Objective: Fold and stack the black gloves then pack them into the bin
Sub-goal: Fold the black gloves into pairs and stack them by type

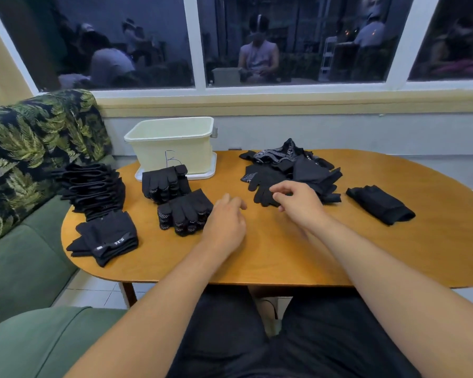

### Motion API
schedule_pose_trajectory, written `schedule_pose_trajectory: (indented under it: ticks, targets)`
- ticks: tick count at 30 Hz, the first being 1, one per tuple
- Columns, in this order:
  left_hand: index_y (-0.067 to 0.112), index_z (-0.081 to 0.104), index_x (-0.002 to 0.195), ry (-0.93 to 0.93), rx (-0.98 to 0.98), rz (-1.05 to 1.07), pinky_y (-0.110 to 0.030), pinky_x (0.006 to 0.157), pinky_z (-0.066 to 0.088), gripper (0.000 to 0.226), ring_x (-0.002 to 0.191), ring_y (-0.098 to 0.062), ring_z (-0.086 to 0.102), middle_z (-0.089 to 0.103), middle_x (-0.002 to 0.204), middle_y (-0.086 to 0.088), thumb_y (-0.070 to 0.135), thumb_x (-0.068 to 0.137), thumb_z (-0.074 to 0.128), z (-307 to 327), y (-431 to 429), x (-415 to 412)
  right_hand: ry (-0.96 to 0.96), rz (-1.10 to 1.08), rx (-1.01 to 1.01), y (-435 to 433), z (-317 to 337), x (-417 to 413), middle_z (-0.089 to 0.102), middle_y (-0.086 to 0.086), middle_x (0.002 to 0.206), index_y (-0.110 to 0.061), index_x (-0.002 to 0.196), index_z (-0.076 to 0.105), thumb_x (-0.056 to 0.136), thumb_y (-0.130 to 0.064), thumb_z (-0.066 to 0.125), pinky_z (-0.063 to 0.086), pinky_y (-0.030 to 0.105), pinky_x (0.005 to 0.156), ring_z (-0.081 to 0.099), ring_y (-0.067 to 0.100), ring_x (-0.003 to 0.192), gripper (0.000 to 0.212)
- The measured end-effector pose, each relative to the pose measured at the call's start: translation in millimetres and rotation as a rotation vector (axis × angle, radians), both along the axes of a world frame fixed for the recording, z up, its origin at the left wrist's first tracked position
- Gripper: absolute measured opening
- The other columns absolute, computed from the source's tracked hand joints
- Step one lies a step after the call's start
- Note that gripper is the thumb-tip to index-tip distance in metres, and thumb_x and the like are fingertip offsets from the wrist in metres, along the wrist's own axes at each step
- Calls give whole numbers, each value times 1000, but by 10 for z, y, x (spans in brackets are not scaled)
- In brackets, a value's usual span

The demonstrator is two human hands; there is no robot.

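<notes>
The black gloves are being shown in two states on the oval wooden table (284,257). Right of centre a loose heap (298,165) is lying untidily. It is black knit fabric, with some pieces turned so that white grip dots and patterned cuffs are being displayed. At the near edge of that heap a single glove (261,184) is being left spread flat, its fingers pointing toward the near side. Left of centre two neat stacks are being kept: the far stack (165,184) just in front of the bin, and the near stack (185,212) just beside it. Both have their fingers aligned, and rows of pale dots are showing along the edges. The cream bin (172,144), marked with a hand-drawn letter B, is standing on a white tray at the table's far left.

The right hand (298,200) is being held over the single glove, fingers loosely bent and thumb apart from forefinger. Nothing is being pinched, and whether the fingertips are touching the fabric cannot be told. The left hand (225,223) is being rested on the table just right of the near stack, fingers loosely curled — nothing is being gripped.

Other folded black pieces are being kept at the table's left edge — a tall pile (93,189) and a labelled pile (107,237) — and a lone bundle (380,204) at the right.
</notes>
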State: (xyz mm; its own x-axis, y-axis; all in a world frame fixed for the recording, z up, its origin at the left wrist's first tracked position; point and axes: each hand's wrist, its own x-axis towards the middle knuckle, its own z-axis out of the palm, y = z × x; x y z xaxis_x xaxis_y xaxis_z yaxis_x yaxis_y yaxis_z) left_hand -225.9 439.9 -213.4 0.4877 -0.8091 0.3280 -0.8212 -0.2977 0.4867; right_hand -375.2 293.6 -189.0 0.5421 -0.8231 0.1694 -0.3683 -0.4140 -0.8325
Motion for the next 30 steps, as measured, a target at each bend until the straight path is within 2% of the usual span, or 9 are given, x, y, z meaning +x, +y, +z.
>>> schedule_pose_trajectory:
  ticks: [3,5,7,9,11,14,17,23,30]
  targets:
    - [20,67,118,-29,1,-73,-39,87,46,28,116,-19,49,48,111,7,10,106,44,-99,-295,-43,38,-14,-102,-314,-86,-146,72,-17,117,-33,118,78,101,-27,69,47,22,82,68,2,95,20]
    - [22,67,115,-32,2,-99,-36,84,43,28,115,-18,47,52,113,6,8,105,45,-144,-504,-59,63,-33,-187,-529,-99,-219,70,-16,116,-35,115,78,100,-24,69,45,20,80,61,-2,89,20]
    - [21,66,112,-19,-29,-132,-41,89,47,29,112,-19,46,54,113,5,4,100,47,-183,-715,-61,102,-49,-300,-736,-104,-274,68,-15,115,-35,115,77,100,-23,68,50,27,82,61,1,84,21]
    - [22,64,116,-32,-60,-165,-46,93,49,30,112,-19,46,55,118,6,5,97,48,-187,-912,-77,194,-44,-416,-913,-131,-309,66,-12,121,-31,121,75,99,-28,69,52,35,95,62,10,101,23]
    - [25,61,128,-67,-78,-200,-44,102,48,28,125,-17,45,55,132,9,19,103,51,-156,-1114,-113,295,-34,-500,-1021,-167,-347,64,-12,127,-31,127,73,98,-41,68,48,42,106,52,17,122,31]
    - [26,49,152,-76,-17,-262,-39,122,34,50,151,-14,31,43,160,8,46,106,52,-148,-1397,-197,384,-59,-592,-1055,-261,-411,63,-14,128,-35,131,70,99,-58,59,45,44,106,49,17,126,41]
    - [25,34,163,-24,46,-292,-42,128,30,69,158,-14,25,35,168,6,56,104,53,-225,-1568,-234,416,-62,-567,-1108,-353,-473,64,-14,134,-36,137,69,104,-51,57,42,42,107,51,16,129,38]
    - [34,29,166,-12,88,-270,-41,129,27,69,160,-13,21,31,171,10,58,105,51,-294,-1592,-187,116,-185,-312,-1158,-379,-520,72,-12,132,-29,139,71,108,-42,57,52,35,103,62,12,124,36]
    - [39,41,160,-92,86,-238,-39,127,25,58,160,-18,24,33,171,6,57,106,50,-313,-1591,-185,-362,-188,-25,-1092,-261,-601,78,-20,110,-33,121,79,107,-34,63,61,37,95,71,0,109,21]
